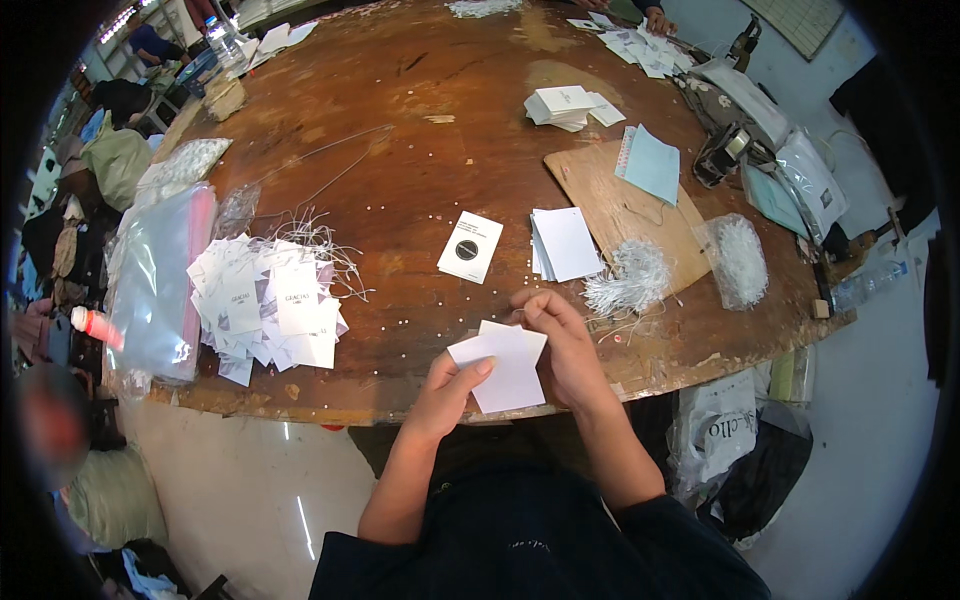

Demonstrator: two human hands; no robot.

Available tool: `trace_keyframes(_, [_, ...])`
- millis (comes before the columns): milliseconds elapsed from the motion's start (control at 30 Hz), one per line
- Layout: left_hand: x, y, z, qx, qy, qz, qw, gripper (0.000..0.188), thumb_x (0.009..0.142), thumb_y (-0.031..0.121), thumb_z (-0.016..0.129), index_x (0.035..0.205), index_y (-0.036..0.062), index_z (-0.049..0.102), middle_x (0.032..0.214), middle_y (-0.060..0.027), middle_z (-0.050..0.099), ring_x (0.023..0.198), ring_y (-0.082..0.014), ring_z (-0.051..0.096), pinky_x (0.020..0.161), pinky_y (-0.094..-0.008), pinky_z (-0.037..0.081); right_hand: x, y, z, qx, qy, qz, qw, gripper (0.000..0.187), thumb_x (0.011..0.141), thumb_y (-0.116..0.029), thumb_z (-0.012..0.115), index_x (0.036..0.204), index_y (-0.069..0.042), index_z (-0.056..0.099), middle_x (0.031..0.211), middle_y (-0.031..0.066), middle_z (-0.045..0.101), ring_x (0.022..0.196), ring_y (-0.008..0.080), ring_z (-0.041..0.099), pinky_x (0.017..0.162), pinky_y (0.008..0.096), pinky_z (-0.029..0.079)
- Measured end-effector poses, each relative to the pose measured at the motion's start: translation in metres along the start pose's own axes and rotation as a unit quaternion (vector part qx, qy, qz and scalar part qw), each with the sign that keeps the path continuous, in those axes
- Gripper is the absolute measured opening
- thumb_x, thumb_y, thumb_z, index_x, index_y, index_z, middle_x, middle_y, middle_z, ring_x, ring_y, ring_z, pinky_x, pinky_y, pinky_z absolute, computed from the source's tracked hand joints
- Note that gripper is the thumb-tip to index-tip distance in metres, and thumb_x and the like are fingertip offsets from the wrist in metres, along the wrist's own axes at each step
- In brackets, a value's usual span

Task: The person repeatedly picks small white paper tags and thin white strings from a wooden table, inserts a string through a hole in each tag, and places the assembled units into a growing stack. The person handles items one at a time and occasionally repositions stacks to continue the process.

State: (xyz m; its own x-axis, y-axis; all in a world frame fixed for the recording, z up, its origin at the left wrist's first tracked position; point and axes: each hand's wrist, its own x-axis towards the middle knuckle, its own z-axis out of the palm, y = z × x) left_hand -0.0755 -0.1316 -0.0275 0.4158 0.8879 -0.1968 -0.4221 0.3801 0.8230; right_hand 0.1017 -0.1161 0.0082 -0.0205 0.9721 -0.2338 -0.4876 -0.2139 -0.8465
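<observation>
Near the front edge of the table, my left hand (447, 396) grips a few white cards (512, 385), fanned slightly apart, with the thumb lying on top. My right hand (563, 345) is at their upper right corner, its fingers pinched together; whatever they hold is too small to make out. Beyond my hands lie a small stack of printed cards with a dark round mark (470, 247) and a stack of blank white cards (570, 244). A bundle of white tag strings (632, 278) rests just right of the blank stack.
At left, strung tags (250, 300) lie heaped beside clear plastic bags (150, 285). A wooden board (600, 175) carries a light blue notebook (650, 165). A bag of white strings (738, 262) sits at right. Another person's hand (657, 20) touches far cards.
</observation>
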Motion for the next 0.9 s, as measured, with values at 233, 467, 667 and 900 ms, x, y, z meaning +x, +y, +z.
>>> trace_keyframes(233, [-0.002,-0.004,-0.007,-0.026,-0.061,-0.006,0.998,0.033,0.102,0.019,0.058,0.127,-0.0008,0.062,0.112,-0.004,0.067,0.102,-0.0104,0.063,0.085,-0.0276,0.053,-0.003,0.009,0.004,0.086,-0.12,0.075,0.986,0.018,0.1,-0.02,0.062,0.104,-0.002,0.063,0.125,0.0107,0.064,0.112,0.02,0.064,0.093,0.0348,0.056])
trace_keyframes(467, [-0.008,-0.001,-0.01,0.039,-0.097,0.006,0.995,0.033,0.103,0.021,0.058,0.127,-0.0013,0.063,0.112,-0.0029,0.068,0.1,-0.0095,0.062,0.084,-0.027,0.052,0.002,0.009,0.0,0.157,-0.099,0.061,0.981,0.023,0.101,-0.024,0.061,0.108,-0.002,0.065,0.132,0.0111,0.062,0.113,0.024,0.063,0.091,0.0403,0.057])
trace_keyframes(667, [-0.018,0.005,-0.013,0.081,-0.059,0.007,0.995,0.034,0.104,0.02,0.058,0.13,-0.0016,0.061,0.114,-0.0027,0.068,0.099,-0.0083,0.061,0.086,-0.0267,0.051,0.027,-0.01,-0.021,0.265,-0.06,0.024,0.962,0.016,0.104,-0.021,0.054,0.099,-0.009,0.063,0.119,0.0107,0.065,0.095,0.0222,0.064,0.082,0.0365,0.054])
trace_keyframes(900, [-0.01,0.012,-0.009,0.117,0.021,0.112,0.987,0.036,0.103,0.016,0.055,0.135,-0.0025,0.056,0.122,-0.0046,0.064,0.108,-0.0099,0.058,0.095,-0.0273,0.046,0.004,-0.026,-0.007,-0.061,0.031,-0.13,0.989,0.011,0.103,-0.015,0.056,0.096,-0.008,0.059,0.083,0.0021,0.06,0.065,0.0099,0.049,0.061,0.0248,0.043])
